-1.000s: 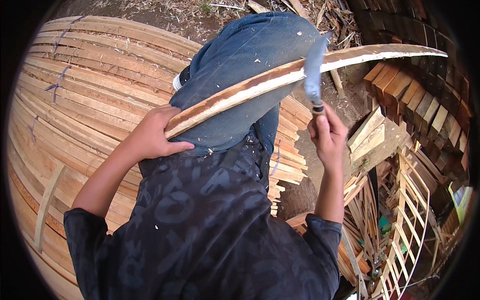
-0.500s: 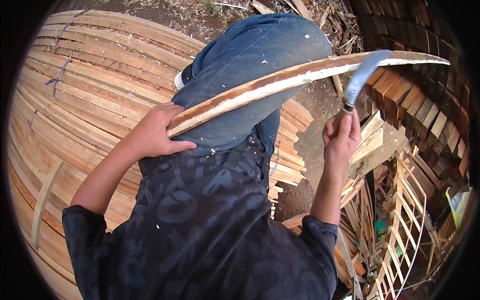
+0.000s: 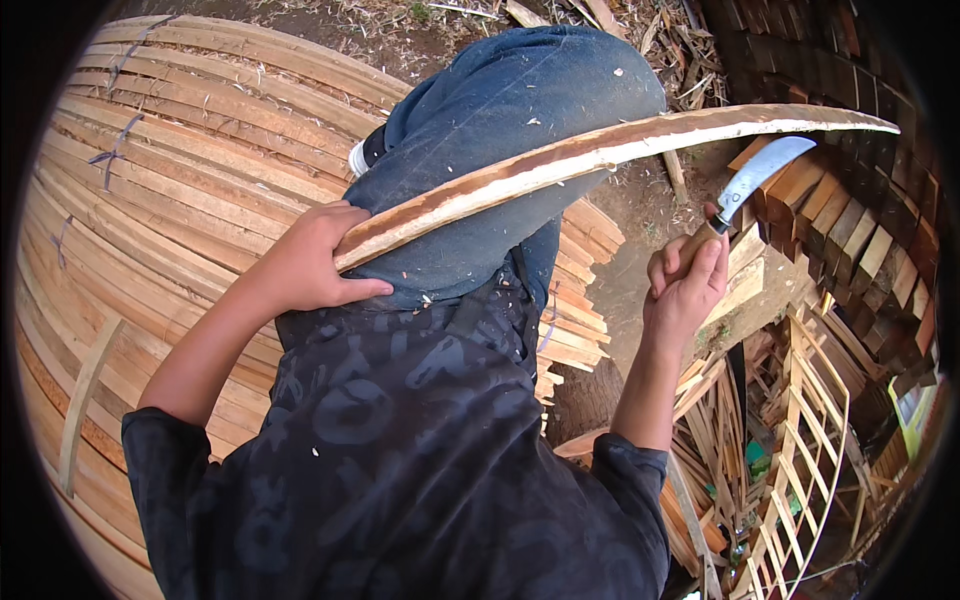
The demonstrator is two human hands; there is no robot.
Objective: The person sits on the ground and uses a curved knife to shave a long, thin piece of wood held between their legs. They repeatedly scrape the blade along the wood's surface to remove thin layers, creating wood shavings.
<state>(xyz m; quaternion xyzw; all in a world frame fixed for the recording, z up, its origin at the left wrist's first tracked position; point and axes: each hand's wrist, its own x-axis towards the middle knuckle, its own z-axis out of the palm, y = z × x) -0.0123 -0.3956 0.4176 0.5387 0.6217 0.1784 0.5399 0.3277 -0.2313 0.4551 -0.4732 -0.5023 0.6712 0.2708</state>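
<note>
Across my raised thigh lies a long wooden strip [image 3: 520, 176], brown along its upper face and pale where the side is cut. My left hand [image 3: 316, 258] is closed round its near end, thumb resting on my trouser leg. In my right hand [image 3: 690, 277] is a curved knife [image 3: 765, 172] with a short wooden handle, gripped in closed fingers. The blade points up and right, just below the strip's far part and apart from it. Small pale shavings dot my trousers [image 3: 560, 90].
Bundled wooden slats [image 3: 220, 130], tied with purple strings, spread along the left and under me. Stacked timber [image 3: 850, 225] rises at the right. Below it stand a slatted wooden frame [image 3: 805, 450] and loose offcuts [image 3: 710, 430]. Shavings litter the ground [image 3: 380, 30] at the top.
The knife has come down and away from the strip, its blade now tilting further right. My left hand and the strip hold nearly the same place.
</note>
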